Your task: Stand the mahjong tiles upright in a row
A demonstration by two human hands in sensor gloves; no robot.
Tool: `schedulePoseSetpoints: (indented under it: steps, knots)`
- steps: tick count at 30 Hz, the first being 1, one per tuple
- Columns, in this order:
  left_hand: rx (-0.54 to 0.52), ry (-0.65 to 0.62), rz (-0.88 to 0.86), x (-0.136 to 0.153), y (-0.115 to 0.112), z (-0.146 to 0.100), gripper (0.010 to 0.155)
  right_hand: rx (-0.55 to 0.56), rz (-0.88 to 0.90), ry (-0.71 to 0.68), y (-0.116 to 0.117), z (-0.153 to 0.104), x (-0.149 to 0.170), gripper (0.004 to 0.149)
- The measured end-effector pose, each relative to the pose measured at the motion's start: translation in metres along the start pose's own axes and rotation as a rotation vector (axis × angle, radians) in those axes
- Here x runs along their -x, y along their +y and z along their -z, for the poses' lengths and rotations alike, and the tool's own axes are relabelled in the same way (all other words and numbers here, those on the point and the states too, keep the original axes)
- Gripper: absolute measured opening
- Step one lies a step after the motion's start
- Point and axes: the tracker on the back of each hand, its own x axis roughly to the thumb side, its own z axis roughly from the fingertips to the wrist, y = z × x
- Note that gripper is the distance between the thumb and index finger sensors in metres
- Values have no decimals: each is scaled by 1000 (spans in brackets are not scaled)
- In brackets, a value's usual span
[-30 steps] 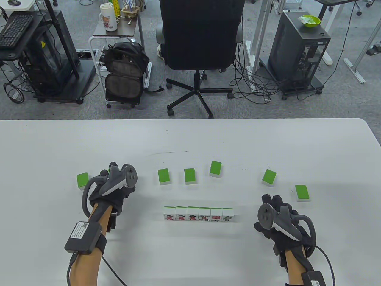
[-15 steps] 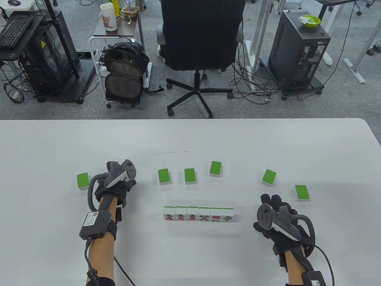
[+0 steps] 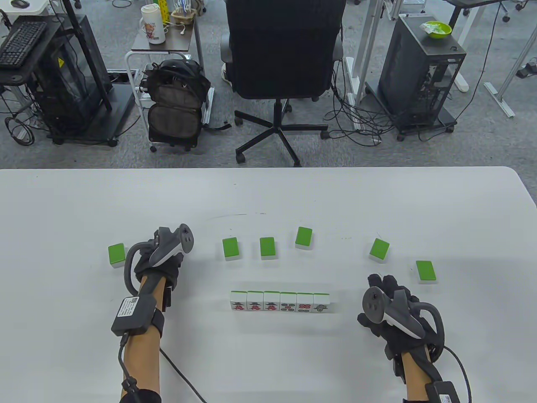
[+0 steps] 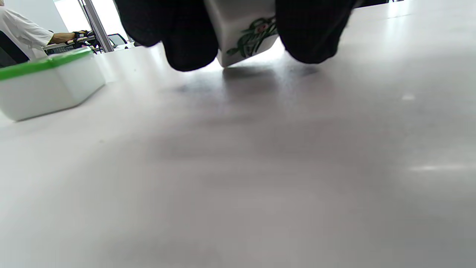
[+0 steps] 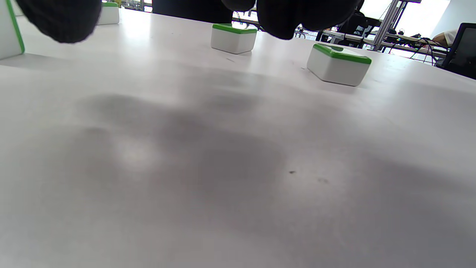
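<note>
Mahjong tiles, white with green backs, on a white table (image 3: 84, 201), listed from the table's left side to its right.

Flat tile, far left (image 3: 116, 254): green back up, just beside the left hand, on its left.

Left hand (image 3: 161, 262): gloved, tracker on its back, set between the far-left tile and the next flat tile. In the left wrist view two fingertips (image 4: 189, 48) pinch a held tile (image 4: 245, 31) from either side; its face carries a green design, and its lower corner sits at or just above the table, tilted.

Flat tiles, middle group: one (image 3: 230, 248), a second (image 3: 267, 247) just to its right, a third (image 3: 303, 237) nearer the far edge. All green back up, apart from each other.

Upright row (image 3: 280, 302): six tiles standing side by side and touching, faces toward the near edge, placed nearer the near edge than the flat tiles, about midway across the table.

Flat tile, right group (image 3: 379, 250): green back up, slightly turned. A last flat tile (image 3: 426, 271) lies nearest the right edge.

Right hand (image 3: 392, 310): gloved, resting right of the row, well apart from it, fingers curled loosely and holding nothing; fingertips (image 5: 297, 18) hang above bare table in the right wrist view.
</note>
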Motion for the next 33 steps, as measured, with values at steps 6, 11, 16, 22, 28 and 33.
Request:
schedulePoseSetpoints:
  steps: [6,11,16,22,28,33]
  knots:
    - [50,-108,73,-9,9,-13,45,5,3,-10,-1,0,-1,95]
    - [3,-247,130,-21,18,-39,50,13,8,-13,-2,-1,-1,96]
    - [-81,-370,187,-33,28,-72,56,28,0,-23,-5,-3,-4,96]
    - [-93,-545,199,-51,28,-105,67,38,-5,-34,-6,-5,-7,96]
    - [-67,-671,232,-75,18,-123,72,34,-5,-34,-6,-4,-7,96]
    - [-47,-718,224,-87,13,-129,75,33,-5,-34,-6,-4,-7,96]
